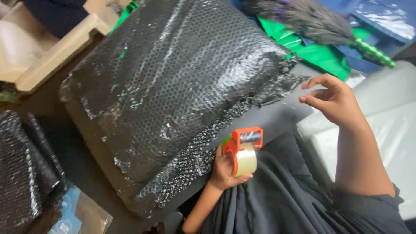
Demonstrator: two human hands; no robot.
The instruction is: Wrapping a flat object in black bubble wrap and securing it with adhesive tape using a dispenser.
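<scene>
Mostly bubble-wrapped parcel [173,95] fills lap; feather duster [316,21] behind.

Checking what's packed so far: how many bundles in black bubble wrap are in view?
2. A large bubble-wrapped bundle lies at centre, beside the left hand with the tape dispenser. A smaller bundle sits at the left edge; others may lie out of frame.

A person's left hand [225,171] grips an orange tape dispenser [243,149] at the near edge of a large parcel [173,86] wrapped in black bubble wrap. The right hand [333,99] hovers open-fingered just right of the parcel. A feather duster [320,21] lies far right on green sheets [316,54]; another black-wrapped bundle [26,173] sits near left.
</scene>
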